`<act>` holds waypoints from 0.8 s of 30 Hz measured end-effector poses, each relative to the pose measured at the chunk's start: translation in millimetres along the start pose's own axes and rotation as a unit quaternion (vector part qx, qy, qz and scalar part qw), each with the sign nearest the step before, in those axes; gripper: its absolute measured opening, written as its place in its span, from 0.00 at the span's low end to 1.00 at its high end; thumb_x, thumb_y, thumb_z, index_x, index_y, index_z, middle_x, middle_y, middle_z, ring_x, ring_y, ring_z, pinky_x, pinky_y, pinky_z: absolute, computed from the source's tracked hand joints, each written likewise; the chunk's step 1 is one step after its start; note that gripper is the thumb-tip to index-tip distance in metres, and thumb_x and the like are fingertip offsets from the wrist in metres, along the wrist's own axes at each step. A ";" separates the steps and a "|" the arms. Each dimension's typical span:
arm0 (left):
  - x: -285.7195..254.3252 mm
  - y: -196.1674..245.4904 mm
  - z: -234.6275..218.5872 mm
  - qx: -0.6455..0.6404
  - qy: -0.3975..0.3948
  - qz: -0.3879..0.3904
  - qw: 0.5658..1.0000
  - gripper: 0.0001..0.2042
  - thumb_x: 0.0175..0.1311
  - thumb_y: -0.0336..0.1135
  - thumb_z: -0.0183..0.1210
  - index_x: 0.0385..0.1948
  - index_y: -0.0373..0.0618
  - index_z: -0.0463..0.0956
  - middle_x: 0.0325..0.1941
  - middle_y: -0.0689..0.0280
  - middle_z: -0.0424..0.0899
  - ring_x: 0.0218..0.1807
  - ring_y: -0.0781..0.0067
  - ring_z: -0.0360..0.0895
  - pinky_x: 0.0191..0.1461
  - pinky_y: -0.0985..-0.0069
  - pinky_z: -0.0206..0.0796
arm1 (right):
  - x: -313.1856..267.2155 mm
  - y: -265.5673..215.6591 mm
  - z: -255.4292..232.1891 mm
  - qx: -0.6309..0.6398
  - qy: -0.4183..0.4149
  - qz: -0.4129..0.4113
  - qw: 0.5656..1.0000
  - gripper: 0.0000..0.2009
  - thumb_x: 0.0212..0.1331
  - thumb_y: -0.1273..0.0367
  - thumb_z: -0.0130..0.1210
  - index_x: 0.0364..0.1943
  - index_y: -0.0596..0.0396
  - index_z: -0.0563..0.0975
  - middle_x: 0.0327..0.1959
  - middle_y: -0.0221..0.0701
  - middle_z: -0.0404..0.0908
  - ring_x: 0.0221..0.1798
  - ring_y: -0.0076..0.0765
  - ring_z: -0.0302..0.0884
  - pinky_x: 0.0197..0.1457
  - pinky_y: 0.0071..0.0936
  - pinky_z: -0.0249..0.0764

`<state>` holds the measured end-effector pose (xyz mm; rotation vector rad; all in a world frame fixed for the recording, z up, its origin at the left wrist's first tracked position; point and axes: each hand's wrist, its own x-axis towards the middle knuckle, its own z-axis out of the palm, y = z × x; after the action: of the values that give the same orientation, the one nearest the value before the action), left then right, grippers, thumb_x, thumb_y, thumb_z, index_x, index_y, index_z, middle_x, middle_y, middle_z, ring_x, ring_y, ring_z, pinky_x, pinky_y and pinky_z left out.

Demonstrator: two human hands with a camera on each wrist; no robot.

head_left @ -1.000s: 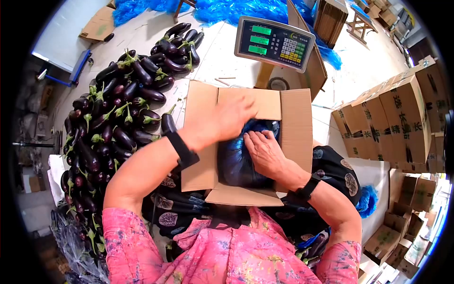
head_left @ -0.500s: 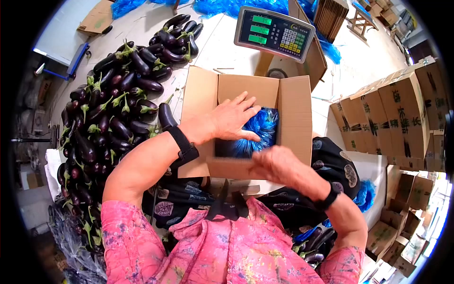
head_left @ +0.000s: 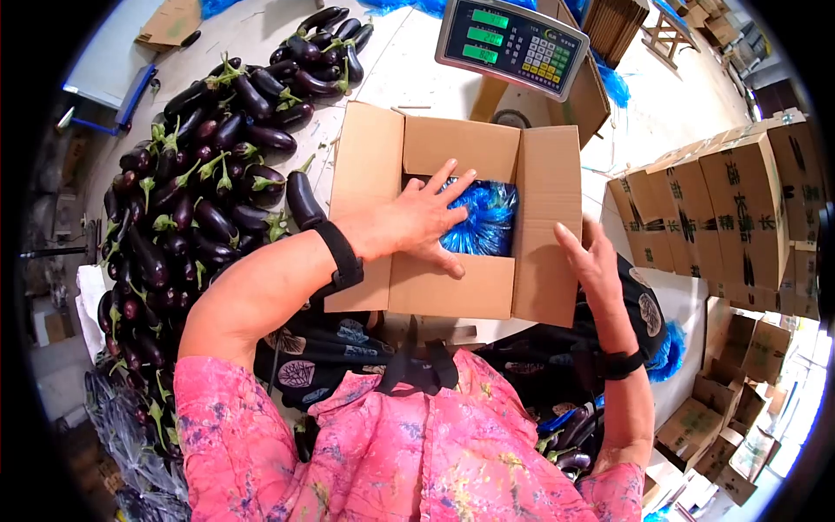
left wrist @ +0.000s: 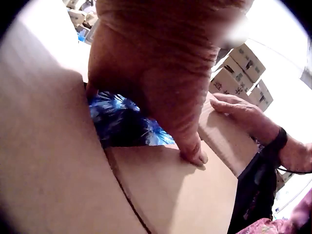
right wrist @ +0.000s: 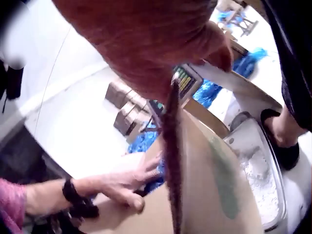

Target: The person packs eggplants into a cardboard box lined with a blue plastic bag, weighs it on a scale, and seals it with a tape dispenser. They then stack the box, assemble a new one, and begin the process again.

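Note:
A cardboard box (head_left: pixel 452 287) stands open in front of me with its flaps spread outward. Bunched blue plastic (head_left: pixel 489 222) with a shiny, gathered surface fills the opening. My left hand (head_left: pixel 422 217) lies spread across it, fingertips over the plastic and the thumb on the near flap. At the box's right side, my right hand (head_left: pixel 596 265) holds the edge of the right flap (head_left: pixel 546 217), thumb on its inner face and fingers outside. In the right wrist view that flap's edge runs up to the hand, and its outer face (right wrist: pixel 214 185) shows a green print.
A large heap of eggplants (head_left: pixel 217 174) covers the floor at left. A scale display (head_left: pixel 513 43) rises behind the box. Printed cartons (head_left: pixel 731 209) are stacked at right, with smaller boxes (head_left: pixel 704 435) below them. More eggplants (head_left: pixel 570 435) lie near my right elbow.
My right hand left the plastic, passed the near flap and moved right to the right flap. My left hand came down, spread over the plastic. The near flap has lifted from hanging outward.

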<state>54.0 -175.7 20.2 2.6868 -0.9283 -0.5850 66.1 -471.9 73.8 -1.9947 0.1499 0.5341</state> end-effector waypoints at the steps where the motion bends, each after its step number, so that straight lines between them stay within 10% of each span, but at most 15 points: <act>1: 0.5 0.9 -1.7 0.001 -0.009 -0.003 1.000 0.48 0.45 0.74 0.65 0.58 0.37 0.72 0.81 0.46 0.39 0.81 0.37 0.28 0.67 0.32 0.52 | -7.0 8.2 6.8 0.140 -0.066 0.022 0.988 0.23 0.67 0.60 0.58 0.57 0.65 0.74 0.49 0.43 0.84 0.52 0.31 0.82 0.55 0.29 0.78; 4: -0.7 3.1 -4.7 0.005 -0.025 -0.013 1.000 0.48 0.45 0.74 0.64 0.59 0.37 0.72 0.81 0.46 0.38 0.81 0.37 0.27 0.67 0.33 0.52 | -41.2 8.9 56.7 -0.061 -0.083 -0.241 0.965 0.52 0.54 0.56 0.68 0.74 0.67 0.48 0.72 0.59 0.58 0.76 0.53 0.57 0.78 0.40 0.53; 6: -4.3 -2.7 -0.8 -0.001 -0.009 -0.006 1.000 0.48 0.44 0.74 0.64 0.58 0.36 0.73 0.81 0.45 0.39 0.81 0.36 0.27 0.67 0.32 0.52 | -43.9 18.0 79.0 -0.105 -0.086 -0.238 0.962 0.62 0.49 0.44 0.68 0.75 0.69 0.40 0.77 0.61 0.42 0.81 0.63 0.38 0.80 0.48 0.42; 10: -1.7 -2.8 1.4 -0.014 0.009 -0.007 1.000 0.48 0.44 0.68 0.68 0.66 0.46 0.68 0.82 0.48 0.39 0.81 0.35 0.30 0.66 0.34 0.55 | -51.1 28.3 94.6 -0.324 -0.077 -0.371 0.867 0.65 0.45 0.30 0.59 0.74 0.68 0.46 0.77 0.63 0.41 0.80 0.66 0.37 0.77 0.59 0.41; 14: 3.1 -15.8 -25.6 -0.029 -0.072 0.014 0.997 0.44 0.45 0.57 0.71 0.68 0.53 0.67 0.79 0.55 0.50 0.80 0.33 0.36 0.66 0.31 0.54 | -45.1 48.2 107.4 -0.507 -0.046 -0.431 0.745 0.59 0.37 0.45 0.72 0.72 0.64 0.54 0.77 0.54 0.49 0.80 0.59 0.45 0.76 0.50 0.47; 16: -3.5 -47.2 -43.3 -0.078 -0.012 0.028 0.996 0.33 0.55 0.48 0.68 0.62 0.46 0.71 0.71 0.55 0.65 0.73 0.44 0.59 0.72 0.50 0.57 | -45.2 38.1 107.9 -0.406 -0.051 -0.411 0.815 0.59 0.29 0.54 0.76 0.71 0.63 0.58 0.77 0.50 0.52 0.80 0.55 0.48 0.75 0.47 0.51; 19: -37.1 -72.6 -79.4 0.151 0.265 -0.126 0.944 0.35 0.56 0.46 0.67 0.66 0.43 0.66 0.67 0.48 0.69 0.71 0.50 0.62 0.74 0.58 0.57 | -38.8 40.1 107.5 -0.386 -0.040 -0.424 0.818 0.59 0.28 0.54 0.77 0.70 0.63 0.58 0.76 0.49 0.54 0.79 0.55 0.49 0.74 0.47 0.52; 24: -64.0 -128.9 -88.5 -0.310 0.127 -0.199 0.921 0.40 0.65 0.46 0.62 0.73 0.36 0.52 0.75 0.49 0.60 0.75 0.57 0.58 0.77 0.66 0.50 | -11.0 20.6 115.4 -0.381 -0.018 -0.445 0.810 0.55 0.34 0.52 0.74 0.70 0.65 0.59 0.75 0.50 0.56 0.78 0.56 0.51 0.74 0.48 0.53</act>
<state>116.4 -27.9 73.1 2.2762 -0.0807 -0.4808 14.4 -382.1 17.8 -2.4898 -1.1527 -0.0230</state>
